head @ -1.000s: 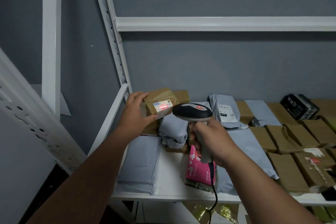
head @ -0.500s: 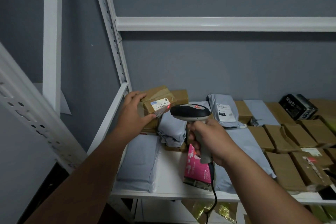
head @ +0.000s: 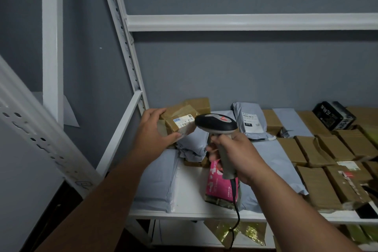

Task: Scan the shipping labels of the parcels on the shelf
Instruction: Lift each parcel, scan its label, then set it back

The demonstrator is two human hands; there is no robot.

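- While the left hand (head: 152, 129) grips a small brown box (head: 180, 121) at the far left end of the shelf (head: 190, 190), thumb under its near edge and fingers (head: 157, 111) curled over its far side, the box is lifted and tilted toward the camera.
- That box is cardboard wrapped in glossy brown tape, with a white shipping label (head: 184, 122) on its upturned face; the label carries a small blue patch at the left, a short barcode and the print "A218".
- Just right of the label sits the head of a barcode scanner (head: 215, 123), black on top with a grey panel and a red mark, its nose almost touching the box.
- Its grey handle is clamped in the right hand (head: 235, 153), all fingers wrapped round it, and a black cable (head: 235, 200) hangs from the base past the shelf edge.
- Other parcels lie on the shelf: grey poly mailers (head: 157, 180), one grey mailer with a white label (head: 250, 121) leaning at the back, a pink packet (head: 216, 182) under the right hand, and rows of brown boxes (head: 319, 186) to the right.
- A black box with white lettering (head: 333, 115) stands at the back right.
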